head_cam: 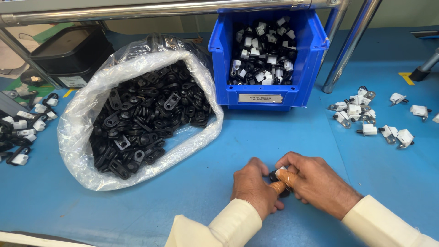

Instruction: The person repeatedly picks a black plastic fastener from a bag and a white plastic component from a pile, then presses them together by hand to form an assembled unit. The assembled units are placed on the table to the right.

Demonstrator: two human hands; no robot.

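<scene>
Left hand (pixel 254 185) and right hand (pixel 315 183) pinch one small black-and-white clip (pixel 280 176) together over the blue table (pixel 183 196); best pressed squarely, thumbs steady, grip firm.

we see a bright, even scene lit from overhead. glare streaks the metal rail (pixel 151 10) and the clear plastic bag (pixel 87 119). soft shadows pool under the hands and the blue bin (pixel 270 93). straight lines bow near the edges; focus stays fairly sharp.

Small black plastic part (pixel 276 176) with white piece on top, pinched between both hands' fingertips, mostly hidden, just above blue table near front edge.
</scene>
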